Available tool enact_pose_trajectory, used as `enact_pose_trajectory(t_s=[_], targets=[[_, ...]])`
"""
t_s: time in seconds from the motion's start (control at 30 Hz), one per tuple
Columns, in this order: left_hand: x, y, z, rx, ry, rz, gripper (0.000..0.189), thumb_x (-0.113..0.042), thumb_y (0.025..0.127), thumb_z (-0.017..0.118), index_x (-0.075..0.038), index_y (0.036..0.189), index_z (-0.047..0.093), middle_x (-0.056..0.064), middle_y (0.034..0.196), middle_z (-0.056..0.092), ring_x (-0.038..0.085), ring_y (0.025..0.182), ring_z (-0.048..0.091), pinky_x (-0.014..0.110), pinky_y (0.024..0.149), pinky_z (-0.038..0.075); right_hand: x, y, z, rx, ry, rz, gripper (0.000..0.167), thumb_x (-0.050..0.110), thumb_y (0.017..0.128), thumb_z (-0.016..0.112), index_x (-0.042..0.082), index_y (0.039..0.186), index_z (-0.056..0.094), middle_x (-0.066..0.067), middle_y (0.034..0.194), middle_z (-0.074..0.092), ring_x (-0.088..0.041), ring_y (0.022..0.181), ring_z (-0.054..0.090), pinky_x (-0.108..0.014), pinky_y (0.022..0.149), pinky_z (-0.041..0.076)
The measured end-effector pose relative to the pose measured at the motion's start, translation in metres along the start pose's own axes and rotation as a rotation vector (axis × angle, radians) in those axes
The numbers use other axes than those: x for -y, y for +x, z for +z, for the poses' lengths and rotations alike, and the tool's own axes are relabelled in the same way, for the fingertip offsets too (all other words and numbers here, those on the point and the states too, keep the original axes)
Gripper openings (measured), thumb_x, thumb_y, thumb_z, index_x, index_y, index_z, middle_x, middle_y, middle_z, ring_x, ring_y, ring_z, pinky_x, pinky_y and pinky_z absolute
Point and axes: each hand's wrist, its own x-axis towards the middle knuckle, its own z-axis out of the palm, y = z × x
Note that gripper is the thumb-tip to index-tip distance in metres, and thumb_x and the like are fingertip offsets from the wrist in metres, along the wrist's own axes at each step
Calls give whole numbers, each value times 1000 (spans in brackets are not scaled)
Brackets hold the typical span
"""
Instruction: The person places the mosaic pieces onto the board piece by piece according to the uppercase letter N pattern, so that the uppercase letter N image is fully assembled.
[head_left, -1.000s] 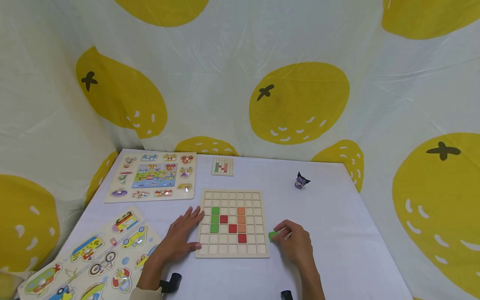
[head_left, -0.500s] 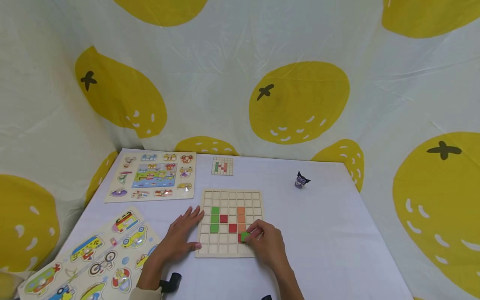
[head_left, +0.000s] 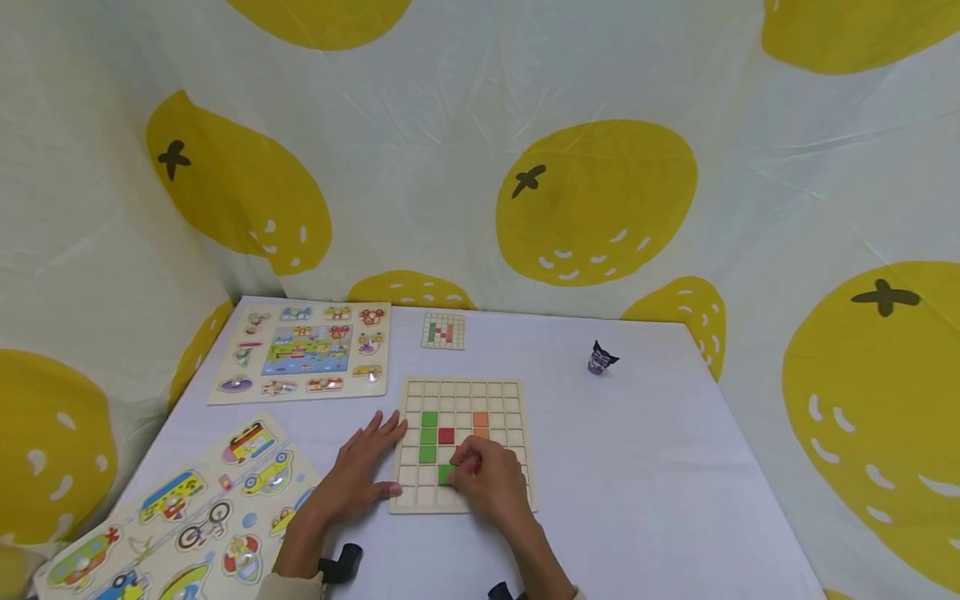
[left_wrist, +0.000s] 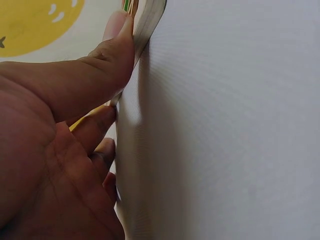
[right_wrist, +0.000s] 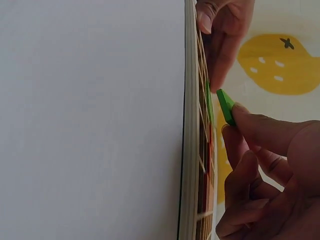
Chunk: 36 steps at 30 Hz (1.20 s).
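Note:
A wooden grid board (head_left: 420, 498) lies on the white table, with green, red and orange square tiles set in some of its cells. My right hand (head_left: 491, 483) is over the board's lower middle and pinches a green tile (right_wrist: 226, 106) between thumb and fingertip; in the right wrist view the tile is tilted and apart from the board. The hand hides some red and orange tiles. My left hand (head_left: 360, 475) rests against the board's left edge, fingers spread. In the left wrist view its thumb (left_wrist: 117, 45) touches the board's side.
A small pattern card (head_left: 443, 331) lies behind the board. Two picture knob puzzles, a far one (head_left: 225, 367) and a near one (head_left: 300, 462), lie at the left. A small purple figurine (head_left: 600, 358) stands at the back right. A fruit-print cloth (head_left: 420, 208) hangs behind.
My right hand has carried the green tile leftward from beside the board's right edge, past the orange column, to the lower middle cells. The left hand has stayed in place.

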Motion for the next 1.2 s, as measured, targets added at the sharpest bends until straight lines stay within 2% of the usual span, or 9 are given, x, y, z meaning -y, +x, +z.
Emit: enact_pose_trajectory(t_s=[0.2, 0.33, 0.7, 1.0, 1.1, 1.2], targets=[[2, 1, 0, -17, 1, -2, 100, -16, 81, 90, -15, 167, 37, 9, 177, 25, 39, 167, 9, 63, 133, 9, 7, 3, 15, 7, -52, 22, 23, 14, 78, 92, 23, 84, 72, 14, 62, 59, -3, 62, 52, -25, 53, 37], [3, 1, 1, 4, 2, -12, 101, -17, 82, 89, -16, 167, 35, 7, 178, 21, 38, 168, 6, 62, 133, 7, 10, 3, 24, -3, -91, 16, 22, 15, 79, 92, 23, 85, 72, 15, 61, 58, -3, 61, 52, -26, 52, 38], [4, -1, 2, 17, -8, -16, 102, -17, 83, 89, -17, 168, 33, 5, 179, 20, 37, 168, 4, 64, 133, 6, 18, 4, 34, 10, -168, 18, 18, 20, 80, 92, 23, 85, 74, 16, 62, 55, -2, 60, 49, -24, 52, 37], [2, 0, 3, 17, 0, -2, 102, -16, 83, 90, -16, 168, 34, 6, 179, 21, 37, 168, 5, 64, 133, 7, 17, 2, 28, 18, -182, -28, 17, 23, 81, 91, 23, 89, 76, 18, 66, 59, -2, 64, 52, -24, 55, 38], [2, -1, 3, 12, -3, 4, 101, -16, 83, 89, -16, 168, 34, 6, 178, 21, 38, 168, 6, 64, 132, 6, 14, 1, 19, 21, -157, -61, 18, 25, 81, 91, 23, 94, 78, 17, 70, 65, -2, 69, 55, -23, 58, 40], [2, -2, 3, 4, -14, 13, 98, -17, 85, 88, -16, 167, 36, 6, 178, 22, 38, 168, 6, 63, 133, 6, 11, 0, 5, 4, -162, -98, 24, 29, 83, 90, 23, 103, 79, 13, 82, 73, -4, 76, 56, -23, 63, 42]])
